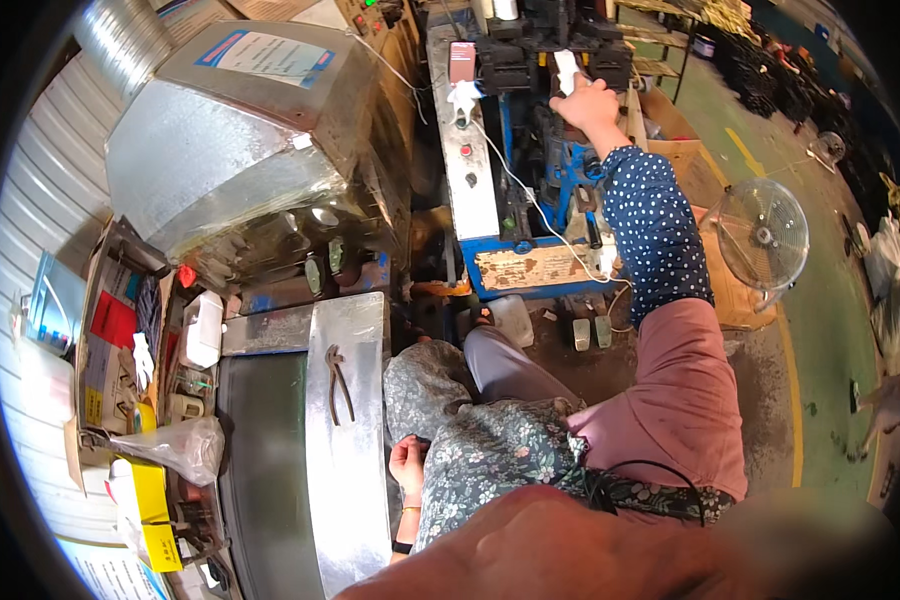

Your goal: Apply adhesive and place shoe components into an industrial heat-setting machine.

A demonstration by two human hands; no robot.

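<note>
My right hand (pixel 588 106) reaches far forward onto a dark press-like machine (pixel 510 65), its fingers bent beside a white wrapped piece (pixel 567 72). Whatever lies under those fingers is hidden. Low beside my lap, my left hand (pixel 407 464) is curled closed near the edge of a shiny metal plate (pixel 345 490); a small dark spot shows at its fingertips, too small to name. On that plate lies a pair of pliers (pixel 339 384) with long handles, apart from my left hand.
A control panel (pixel 480 190) with a red button and a white cable stands left of the machine. The large metal hood (pixel 230 130) fills the upper left. To the right is a round fan (pixel 762 235). Boxes (pixel 150 510) and a plastic bag (pixel 192 446) crowd the left side.
</note>
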